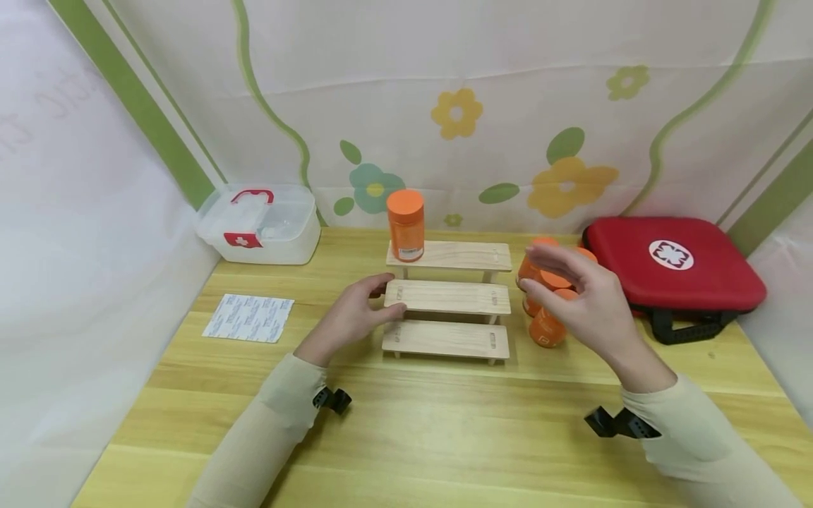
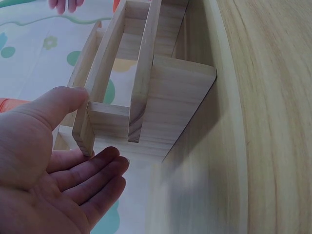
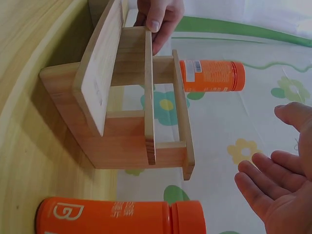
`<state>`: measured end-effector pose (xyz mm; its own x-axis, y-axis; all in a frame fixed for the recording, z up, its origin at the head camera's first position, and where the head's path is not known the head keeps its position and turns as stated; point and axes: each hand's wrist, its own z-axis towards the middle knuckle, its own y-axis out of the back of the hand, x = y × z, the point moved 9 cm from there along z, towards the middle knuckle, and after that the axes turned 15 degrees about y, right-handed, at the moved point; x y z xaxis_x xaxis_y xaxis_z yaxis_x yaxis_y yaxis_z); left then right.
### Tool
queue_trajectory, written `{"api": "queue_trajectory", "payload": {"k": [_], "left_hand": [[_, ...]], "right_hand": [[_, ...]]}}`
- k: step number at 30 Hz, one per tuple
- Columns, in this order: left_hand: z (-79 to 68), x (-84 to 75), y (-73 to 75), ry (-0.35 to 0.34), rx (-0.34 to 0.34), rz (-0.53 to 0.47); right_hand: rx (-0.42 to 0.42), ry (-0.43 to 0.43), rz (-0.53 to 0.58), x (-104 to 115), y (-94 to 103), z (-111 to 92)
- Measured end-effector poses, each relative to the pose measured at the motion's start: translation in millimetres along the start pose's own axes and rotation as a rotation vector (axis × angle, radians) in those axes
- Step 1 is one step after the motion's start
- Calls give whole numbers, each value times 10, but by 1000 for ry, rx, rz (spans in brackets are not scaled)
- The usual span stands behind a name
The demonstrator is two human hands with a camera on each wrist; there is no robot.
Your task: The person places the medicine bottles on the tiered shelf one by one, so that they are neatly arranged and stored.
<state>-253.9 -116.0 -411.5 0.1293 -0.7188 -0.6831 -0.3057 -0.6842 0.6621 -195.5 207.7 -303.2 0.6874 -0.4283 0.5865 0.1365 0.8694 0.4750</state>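
Note:
A three-tier wooden step rack (image 1: 447, 296) stands in the middle of the table. My left hand (image 1: 356, 314) pinches the left end of its middle step, thumb at the front edge and index finger at the back; the left wrist view shows the other fingers stretched out below. One orange bottle (image 1: 406, 229) is upright on the top step, at its left end. My right hand (image 1: 593, 303) holds nothing, its fingers apart from the thumb, above several orange bottles (image 1: 546, 330) grouped right of the rack. It partly hides them in the head view.
A red first-aid case (image 1: 692, 261) with a black handle lies at the back right, beside the bottles. At the back left is a clear plastic box (image 1: 288, 226) with a red handle. A white printed packet (image 1: 249, 317) lies in front of that box. A patterned curtain (image 1: 406, 85) hangs behind.

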Motion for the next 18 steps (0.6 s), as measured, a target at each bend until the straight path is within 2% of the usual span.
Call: {"api": "queue_trajectory", "payload": {"k": [6, 18], "left_hand": [[3, -10, -2, -15, -8, 5], [-7, -5, 2, -4, -4, -2]], "right_hand": [[-3, -72, 10, -86, 125, -183], [-33, -122, -48, -226, 370, -519]]}}
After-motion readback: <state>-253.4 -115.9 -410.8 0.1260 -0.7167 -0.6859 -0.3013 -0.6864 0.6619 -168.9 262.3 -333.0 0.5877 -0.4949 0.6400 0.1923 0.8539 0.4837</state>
